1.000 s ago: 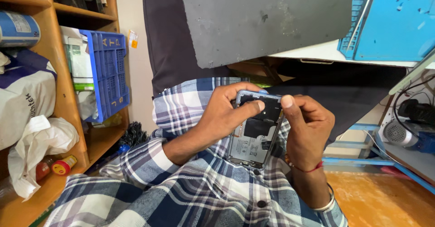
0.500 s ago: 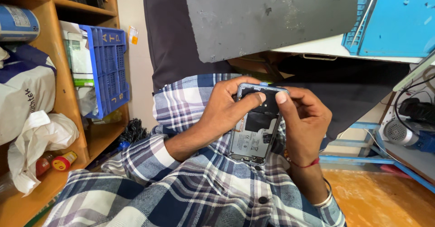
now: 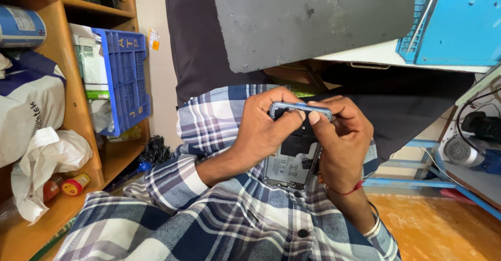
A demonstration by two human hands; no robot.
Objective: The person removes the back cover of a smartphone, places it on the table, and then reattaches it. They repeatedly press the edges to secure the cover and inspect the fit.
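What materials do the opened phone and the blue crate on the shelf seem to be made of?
Opened phone: its frame looks like metal or glossy plastic, from the pale shine along the top edge; the inner parts look matte black, probably plastic. Blue crate: moulded plastic, likely, judging by its even colour and lattice wall.

A wooden shelf (image 3: 78, 110) on the left carries a blue crate (image 3: 125, 78), a white sack (image 3: 26, 115), a crumpled white plastic bag (image 3: 44, 159) and a small red and yellow bottle (image 3: 73, 184). Overhead hangs a dark grey board (image 3: 313, 21). A blue plastic tray (image 3: 459, 21) sits upper right, above an orange floor (image 3: 443, 229).
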